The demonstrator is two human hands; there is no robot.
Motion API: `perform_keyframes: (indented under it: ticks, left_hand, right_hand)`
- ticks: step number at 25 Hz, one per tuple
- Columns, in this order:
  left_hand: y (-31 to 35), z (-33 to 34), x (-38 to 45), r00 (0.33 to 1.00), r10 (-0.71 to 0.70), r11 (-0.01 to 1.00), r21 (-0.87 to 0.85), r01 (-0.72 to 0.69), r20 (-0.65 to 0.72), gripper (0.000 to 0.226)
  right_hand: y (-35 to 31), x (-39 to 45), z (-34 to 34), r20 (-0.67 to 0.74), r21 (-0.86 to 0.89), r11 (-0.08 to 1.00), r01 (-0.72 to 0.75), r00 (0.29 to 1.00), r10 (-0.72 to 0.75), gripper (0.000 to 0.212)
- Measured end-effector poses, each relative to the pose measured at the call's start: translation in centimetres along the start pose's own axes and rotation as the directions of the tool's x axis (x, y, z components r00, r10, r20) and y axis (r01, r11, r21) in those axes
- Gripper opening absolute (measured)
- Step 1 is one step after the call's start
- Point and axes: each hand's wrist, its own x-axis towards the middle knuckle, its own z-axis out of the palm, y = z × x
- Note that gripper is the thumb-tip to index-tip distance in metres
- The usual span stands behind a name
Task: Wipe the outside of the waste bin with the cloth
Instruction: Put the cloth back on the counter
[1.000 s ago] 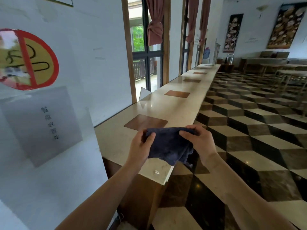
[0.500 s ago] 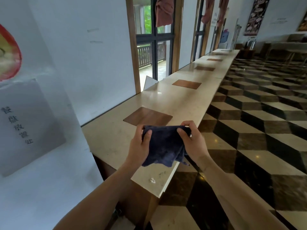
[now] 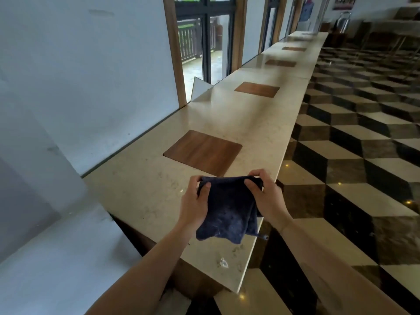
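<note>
A dark blue cloth [image 3: 227, 212] hangs folded in front of me, above the near end of a long marble counter [image 3: 141, 196]. My left hand [image 3: 195, 204] pinches its upper left corner. My right hand [image 3: 266, 197] pinches its upper right corner, so the cloth's top edge is stretched between the two hands. No waste bin shows in this view.
Square wooden insets [image 3: 202, 152] run along the counter top. A white wall [image 3: 91, 76] and tall windows [image 3: 204, 42] line the left side. A white surface [image 3: 56, 258] lies at the lower left. A glossy cube-patterned floor [image 3: 352, 178] spreads to the right, with tables at the far end.
The view has tilted downward and the wall sign has slid out of frame on the left. Both hands kept hold of the cloth, which now hangs longer beneath them.
</note>
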Motion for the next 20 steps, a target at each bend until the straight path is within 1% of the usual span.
perform_keyframes:
  ticks: [4, 6, 8, 10, 12, 16, 18, 20]
  left_hand:
    - [-5.1, 1.6, 1.7, 0.991, -0.129, 0.992, 0.020, 0.128, 0.031, 0.003]
    - [-8.1, 2.9, 2.5, 0.972, -0.232, 0.973, 0.019, 0.232, 0.041, 0.008]
    - [-10.2, 3.9, 3.0, 0.955, -0.291, 0.956, 0.044, 0.289, 0.063, 0.010]
    - [-12.6, 5.2, 3.9, 0.939, -0.336, 0.939, 0.093, 0.330, 0.066, 0.011]
    - [-14.2, 6.1, 4.9, 0.932, -0.354, 0.928, 0.147, 0.341, 0.073, 0.012]
    - [-16.2, 7.1, 6.7, 0.945, -0.317, 0.918, 0.278, 0.284, 0.078, 0.017]
    - [-17.1, 7.2, 7.4, 0.956, -0.278, 0.900, 0.373, 0.226, 0.092, 0.019]
    - [-18.0, 7.3, 7.8, 0.977, -0.197, 0.860, 0.491, 0.135, 0.076, 0.020]
  right_hand:
    - [4.7, 2.0, 2.7, 0.021, -0.035, 0.993, -0.109, 0.994, 0.110, 0.017]
    - [7.8, 3.4, 4.2, 0.052, -0.047, 0.989, -0.141, 0.988, 0.143, 0.011]
    - [10.3, 4.1, 5.1, 0.072, -0.073, 0.983, -0.168, 0.982, 0.174, 0.008]
    - [13.2, 5.4, 6.2, 0.123, -0.088, 0.975, -0.203, 0.969, 0.213, 0.007]
    - [15.2, 6.3, 7.0, 0.150, -0.100, 0.969, -0.227, 0.959, 0.240, 0.006]
    - [17.3, 8.0, 7.5, 0.176, -0.199, 0.970, -0.142, 0.968, 0.178, 0.007]
    - [18.2, 8.8, 7.8, 0.184, -0.310, 0.947, -0.087, 0.972, 0.149, 0.006]
    - [19.0, 9.0, 8.2, 0.173, -0.454, 0.891, -0.011, 0.980, 0.099, 0.006]
